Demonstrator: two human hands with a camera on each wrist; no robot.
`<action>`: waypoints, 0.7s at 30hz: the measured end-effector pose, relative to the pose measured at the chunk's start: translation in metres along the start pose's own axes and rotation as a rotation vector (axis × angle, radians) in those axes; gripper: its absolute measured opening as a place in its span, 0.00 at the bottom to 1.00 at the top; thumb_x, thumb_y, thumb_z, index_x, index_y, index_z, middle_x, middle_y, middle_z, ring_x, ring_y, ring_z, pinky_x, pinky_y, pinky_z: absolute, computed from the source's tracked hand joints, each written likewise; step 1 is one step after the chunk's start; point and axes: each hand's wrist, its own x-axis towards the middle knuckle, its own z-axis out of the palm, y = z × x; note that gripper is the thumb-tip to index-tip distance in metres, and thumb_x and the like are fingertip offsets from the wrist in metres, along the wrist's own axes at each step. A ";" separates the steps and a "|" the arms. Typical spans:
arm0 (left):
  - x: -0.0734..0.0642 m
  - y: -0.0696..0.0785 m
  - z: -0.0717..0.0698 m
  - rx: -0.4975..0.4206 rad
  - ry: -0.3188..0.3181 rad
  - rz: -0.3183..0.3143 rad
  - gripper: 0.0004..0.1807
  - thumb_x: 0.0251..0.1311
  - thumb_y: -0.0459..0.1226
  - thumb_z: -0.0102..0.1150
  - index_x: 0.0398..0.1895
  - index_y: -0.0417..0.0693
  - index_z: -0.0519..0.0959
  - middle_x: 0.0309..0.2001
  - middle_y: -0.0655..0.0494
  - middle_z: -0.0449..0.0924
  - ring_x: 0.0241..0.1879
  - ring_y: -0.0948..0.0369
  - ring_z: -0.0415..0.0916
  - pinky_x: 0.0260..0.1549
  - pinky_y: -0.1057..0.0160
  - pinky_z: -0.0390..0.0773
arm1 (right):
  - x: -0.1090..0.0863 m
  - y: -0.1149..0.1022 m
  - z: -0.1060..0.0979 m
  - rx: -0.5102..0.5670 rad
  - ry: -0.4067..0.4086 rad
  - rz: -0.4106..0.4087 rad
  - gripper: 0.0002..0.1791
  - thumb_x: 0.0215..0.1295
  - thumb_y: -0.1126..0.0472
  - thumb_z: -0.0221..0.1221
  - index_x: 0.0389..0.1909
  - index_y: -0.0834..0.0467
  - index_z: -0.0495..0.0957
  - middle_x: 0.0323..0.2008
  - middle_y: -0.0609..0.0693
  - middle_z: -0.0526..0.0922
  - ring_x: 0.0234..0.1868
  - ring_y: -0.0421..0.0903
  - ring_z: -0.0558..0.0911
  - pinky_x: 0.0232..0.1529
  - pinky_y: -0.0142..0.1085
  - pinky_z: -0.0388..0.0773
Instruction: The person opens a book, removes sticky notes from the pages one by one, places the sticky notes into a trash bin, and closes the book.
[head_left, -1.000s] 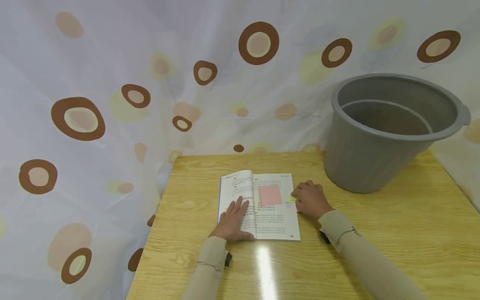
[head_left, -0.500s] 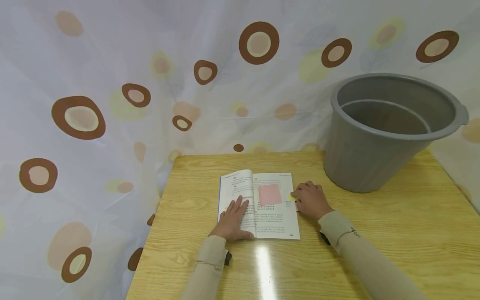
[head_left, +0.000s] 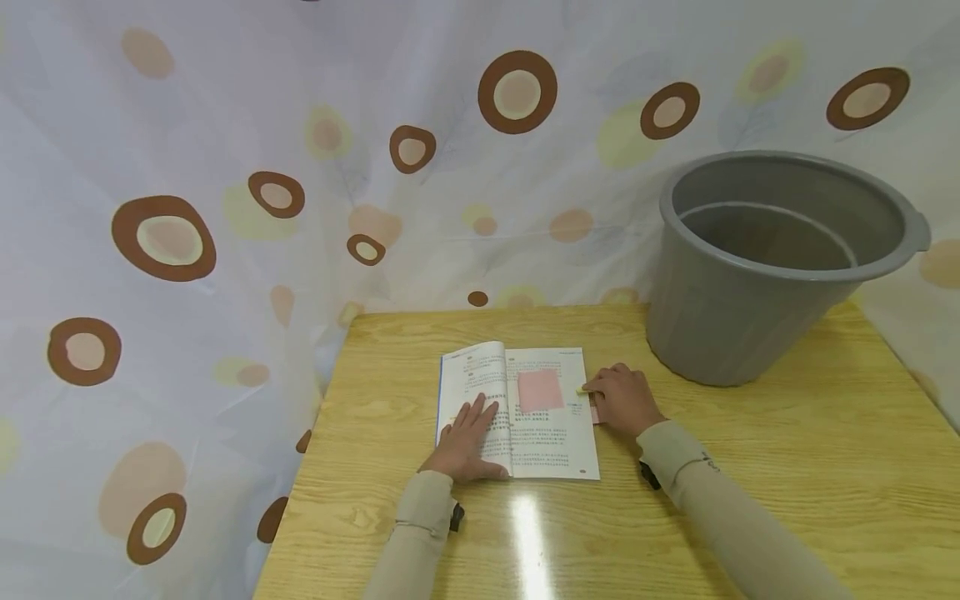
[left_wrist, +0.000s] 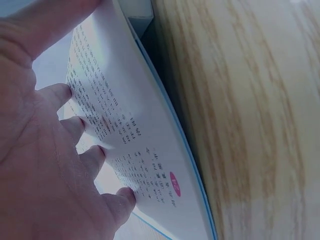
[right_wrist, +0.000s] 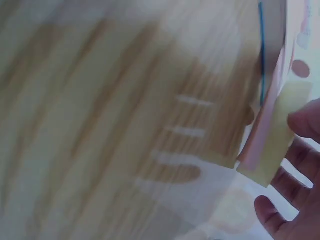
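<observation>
An open book point(head_left: 555, 446) with printed pages lies on the wooden table, its left page bowed upward. My left hand point(head_left: 467, 442) rests spread on that left page; in the left wrist view its fingertips press against the printed paper point(left_wrist: 125, 125). On the right page sits a square pink sticky note point(head_left: 540, 392). At the book's right edge my right hand point(head_left: 624, 400) pinches a yellow sticky note point(right_wrist: 280, 135) between thumb and fingers. Beside it, a second pink note point(head_left: 596, 414) juts past the page edge, partly hidden by the hand.
A large grey bucket point(head_left: 720, 325) stands on the table point(head_left: 810, 467) at the back right. Behind and to the left hangs a white sheet point(head_left: 262, 100) with brown and yellow round prints.
Less of the yellow note shows beside my right fingertips than before, and more of the pink tab at the page edge is visible. My left hand has stayed in place.
</observation>
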 end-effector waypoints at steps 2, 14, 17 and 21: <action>0.000 0.000 0.000 -0.002 -0.010 0.003 0.62 0.45 0.54 0.76 0.80 0.58 0.47 0.82 0.56 0.35 0.82 0.49 0.36 0.75 0.35 0.50 | 0.000 0.005 0.000 -0.012 0.021 0.001 0.13 0.66 0.65 0.57 0.44 0.53 0.88 0.44 0.54 0.88 0.49 0.59 0.80 0.47 0.60 0.76; -0.001 -0.002 -0.002 -0.002 0.003 0.000 0.62 0.44 0.54 0.77 0.80 0.56 0.49 0.82 0.54 0.37 0.81 0.48 0.37 0.74 0.34 0.51 | -0.004 0.008 -0.029 0.065 0.158 -0.036 0.16 0.66 0.70 0.52 0.44 0.58 0.88 0.39 0.58 0.89 0.40 0.60 0.83 0.40 0.56 0.81; -0.001 -0.001 -0.002 -0.005 -0.004 -0.005 0.62 0.44 0.54 0.77 0.80 0.57 0.49 0.82 0.55 0.36 0.81 0.48 0.37 0.74 0.35 0.51 | -0.010 0.006 -0.035 0.135 0.145 0.006 0.16 0.69 0.69 0.51 0.47 0.61 0.86 0.38 0.59 0.88 0.36 0.57 0.83 0.40 0.52 0.81; -0.002 0.000 -0.001 -0.008 -0.005 0.001 0.62 0.45 0.54 0.77 0.80 0.57 0.49 0.82 0.55 0.36 0.81 0.48 0.36 0.74 0.35 0.51 | -0.020 -0.001 -0.049 0.280 0.172 0.077 0.16 0.72 0.67 0.51 0.52 0.63 0.83 0.43 0.62 0.87 0.40 0.58 0.84 0.40 0.51 0.80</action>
